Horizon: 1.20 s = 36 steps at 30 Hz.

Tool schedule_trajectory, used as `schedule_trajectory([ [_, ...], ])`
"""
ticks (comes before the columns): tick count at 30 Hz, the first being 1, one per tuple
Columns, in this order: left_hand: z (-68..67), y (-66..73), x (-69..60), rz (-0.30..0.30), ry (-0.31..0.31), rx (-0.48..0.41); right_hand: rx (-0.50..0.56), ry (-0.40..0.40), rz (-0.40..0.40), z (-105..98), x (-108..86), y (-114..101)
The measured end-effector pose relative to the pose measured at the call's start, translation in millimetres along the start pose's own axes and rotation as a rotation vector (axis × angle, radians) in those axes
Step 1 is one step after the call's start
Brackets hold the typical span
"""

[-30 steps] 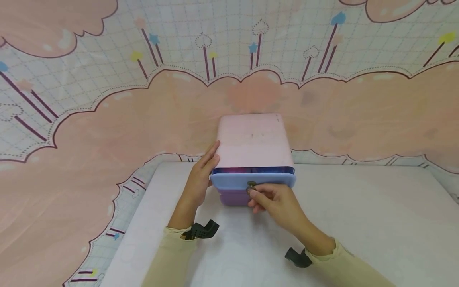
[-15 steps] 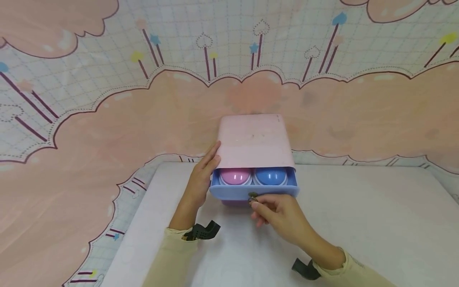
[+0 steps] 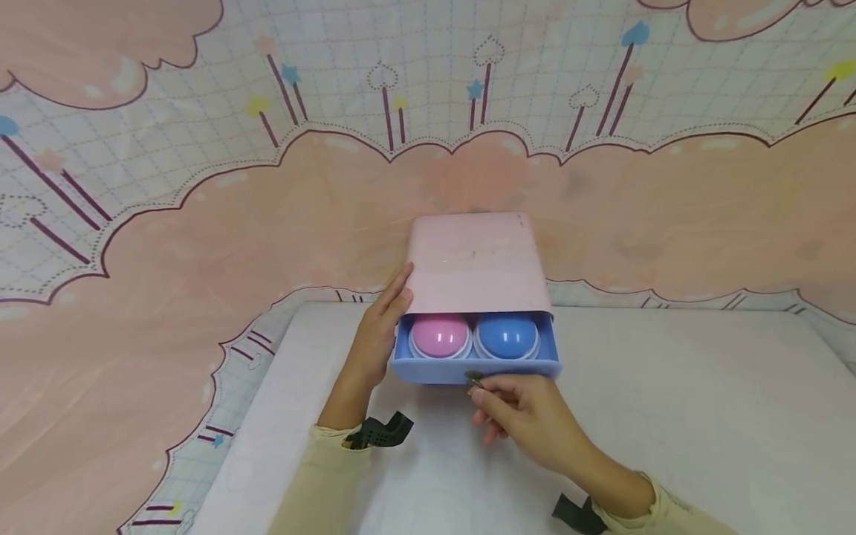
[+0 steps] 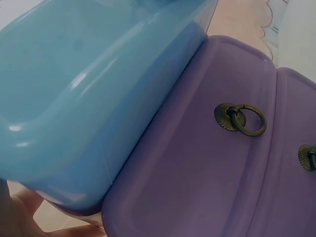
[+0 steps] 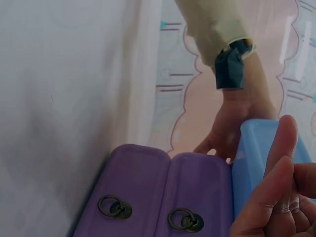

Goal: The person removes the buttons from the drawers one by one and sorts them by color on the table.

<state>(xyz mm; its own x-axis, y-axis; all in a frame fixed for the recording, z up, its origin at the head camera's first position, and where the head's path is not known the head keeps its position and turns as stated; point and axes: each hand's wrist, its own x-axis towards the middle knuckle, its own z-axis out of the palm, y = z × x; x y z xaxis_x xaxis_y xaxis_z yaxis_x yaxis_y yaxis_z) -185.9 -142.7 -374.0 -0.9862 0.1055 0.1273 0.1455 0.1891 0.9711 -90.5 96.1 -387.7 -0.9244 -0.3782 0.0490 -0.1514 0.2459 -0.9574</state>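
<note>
A small chest with a pink top [image 3: 475, 264] stands on the table, its blue top drawer [image 3: 428, 370] pulled out. Inside the drawer sit a pink round-lidded container [image 3: 440, 336] and a blue one [image 3: 507, 336], side by side. My right hand [image 3: 535, 423] pinches the bronze ring pull [image 3: 474, 379] between thumb and finger. Against the chest's left side rests my left hand [image 3: 374, 334], fingers extended. Two purple drawers [image 4: 187, 148] with ring handles lie below the blue one, closed, as both wrist views show.
The white table [image 3: 682, 386] extends to both sides of the chest. Behind it hangs a cloth [image 3: 301, 215] printed with pink clouds and small coloured shapes.
The blue drawer has come out toward me, with my right hand on its ring, and the two round containers have come into view. My left hand has stayed at the chest's side.
</note>
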Motion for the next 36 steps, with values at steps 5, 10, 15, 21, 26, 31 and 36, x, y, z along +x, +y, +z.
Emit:
schedule_trajectory([
  [5,0.1,-2.2,0.5,0.001,0.004,-0.011,0.027,-0.01,0.005,1,-3.5,-1],
  [10,1.7,-1.9,1.1,0.005,-0.001,-0.011,0.021,-0.012,0.032,1,-7.1,-2],
  [15,2.1,-1.3,1.9,0.011,-0.002,-0.007,0.025,-0.006,0.048,2,-10.0,-4],
  [21,1.1,-1.3,0.3,0.01,0.002,-0.005,0.027,-0.002,0.056,6,-12.7,-5],
  [26,0.9,-1.2,1.2,0.012,0.003,-0.003,0.016,0.008,0.047,7,-13.9,-7],
  [31,1.9,-0.9,0.7,0.011,0.002,-0.003,0.031,0.026,0.06,9,-17.4,-8],
  [36,1.8,-0.2,-0.4,0.006,0.004,0.001,0.062,0.026,0.065,12,-20.5,-9],
])
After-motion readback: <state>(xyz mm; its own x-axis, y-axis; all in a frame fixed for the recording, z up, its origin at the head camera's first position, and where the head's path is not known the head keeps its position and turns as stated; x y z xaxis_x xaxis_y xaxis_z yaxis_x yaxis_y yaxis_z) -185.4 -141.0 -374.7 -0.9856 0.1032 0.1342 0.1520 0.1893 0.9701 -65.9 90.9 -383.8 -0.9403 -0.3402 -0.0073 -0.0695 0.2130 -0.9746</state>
